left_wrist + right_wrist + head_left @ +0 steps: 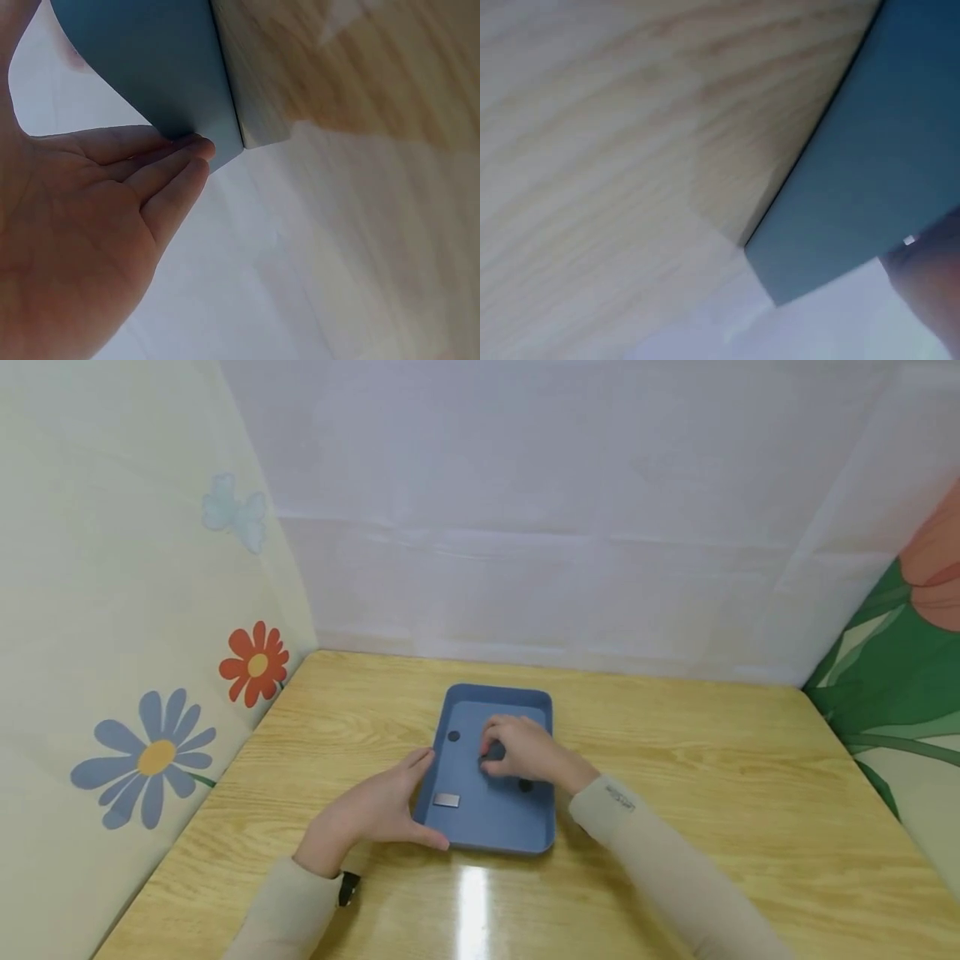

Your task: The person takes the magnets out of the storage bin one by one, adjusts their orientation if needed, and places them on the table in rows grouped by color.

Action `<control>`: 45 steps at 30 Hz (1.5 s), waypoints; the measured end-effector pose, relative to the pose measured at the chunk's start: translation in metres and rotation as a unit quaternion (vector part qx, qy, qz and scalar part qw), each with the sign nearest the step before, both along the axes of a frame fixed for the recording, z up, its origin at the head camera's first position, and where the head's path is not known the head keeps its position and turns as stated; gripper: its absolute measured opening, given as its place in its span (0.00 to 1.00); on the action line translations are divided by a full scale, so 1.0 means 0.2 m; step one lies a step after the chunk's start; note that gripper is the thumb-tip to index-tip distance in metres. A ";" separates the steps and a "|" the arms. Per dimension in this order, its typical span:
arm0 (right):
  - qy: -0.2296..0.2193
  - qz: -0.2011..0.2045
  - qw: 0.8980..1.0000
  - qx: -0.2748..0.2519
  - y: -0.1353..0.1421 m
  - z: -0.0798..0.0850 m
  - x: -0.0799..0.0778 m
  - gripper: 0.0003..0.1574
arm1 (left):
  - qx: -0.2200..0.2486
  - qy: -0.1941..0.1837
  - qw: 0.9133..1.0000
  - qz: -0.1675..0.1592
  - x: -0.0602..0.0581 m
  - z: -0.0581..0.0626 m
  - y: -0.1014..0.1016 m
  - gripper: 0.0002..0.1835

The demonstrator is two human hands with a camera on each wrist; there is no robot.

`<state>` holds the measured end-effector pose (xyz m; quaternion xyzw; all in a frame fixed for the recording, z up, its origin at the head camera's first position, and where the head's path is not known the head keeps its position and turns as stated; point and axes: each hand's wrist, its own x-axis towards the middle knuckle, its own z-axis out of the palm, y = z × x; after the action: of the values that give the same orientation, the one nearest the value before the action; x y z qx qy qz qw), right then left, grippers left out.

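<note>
A blue rectangular tray (495, 693) lies on the wooden table. My left hand (378, 802) rests at its near left corner, thumb by the near wall and fingers along the left wall. In the left wrist view, the fingertips (199, 148) touch the tray's outer wall (150, 60). Over the tray's middle, my right hand (521, 750) bends its fingers toward the thumb and pinches a small dark piece (483, 760), mostly hidden. Inside the tray lie a small black disc (453, 737), another dark disc (526, 785) under the right wrist, and a silver rectangular plate (447, 800).
The wooden table (712, 793) extends around the tray. A white cloth backdrop (562, 568) hangs behind it, with flower-printed cloth (150, 610) at left and more printed cloth (900, 693) at right. The right wrist view mainly shows the tray's outer wall (855, 187).
</note>
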<state>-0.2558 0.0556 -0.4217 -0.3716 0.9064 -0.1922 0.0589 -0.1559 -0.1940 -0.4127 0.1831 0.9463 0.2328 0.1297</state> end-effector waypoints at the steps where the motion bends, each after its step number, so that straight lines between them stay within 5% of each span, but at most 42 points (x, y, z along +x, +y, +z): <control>1: 0.002 -0.003 1.000 -0.005 0.01 0.00 0.00 0.09 | 0.000 0.001 1.000 0.000 0.00 0.00 0.00 0.75; 32: 0.027 -0.053 0.995 -0.081 0.33 0.07 -0.01 0.06 | 0.021 -0.007 0.999 -0.029 -0.02 0.01 -0.04 0.74; 45: 0.017 -0.124 0.988 -0.094 0.56 0.10 -0.03 0.07 | 0.022 -0.008 0.999 -0.034 -0.02 -0.01 -0.04 0.74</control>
<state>-0.2614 0.1668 -0.4025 -0.2635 0.9241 -0.2764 -0.0165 -0.1600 -0.2014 -0.4141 0.2163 0.9330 0.2507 0.1406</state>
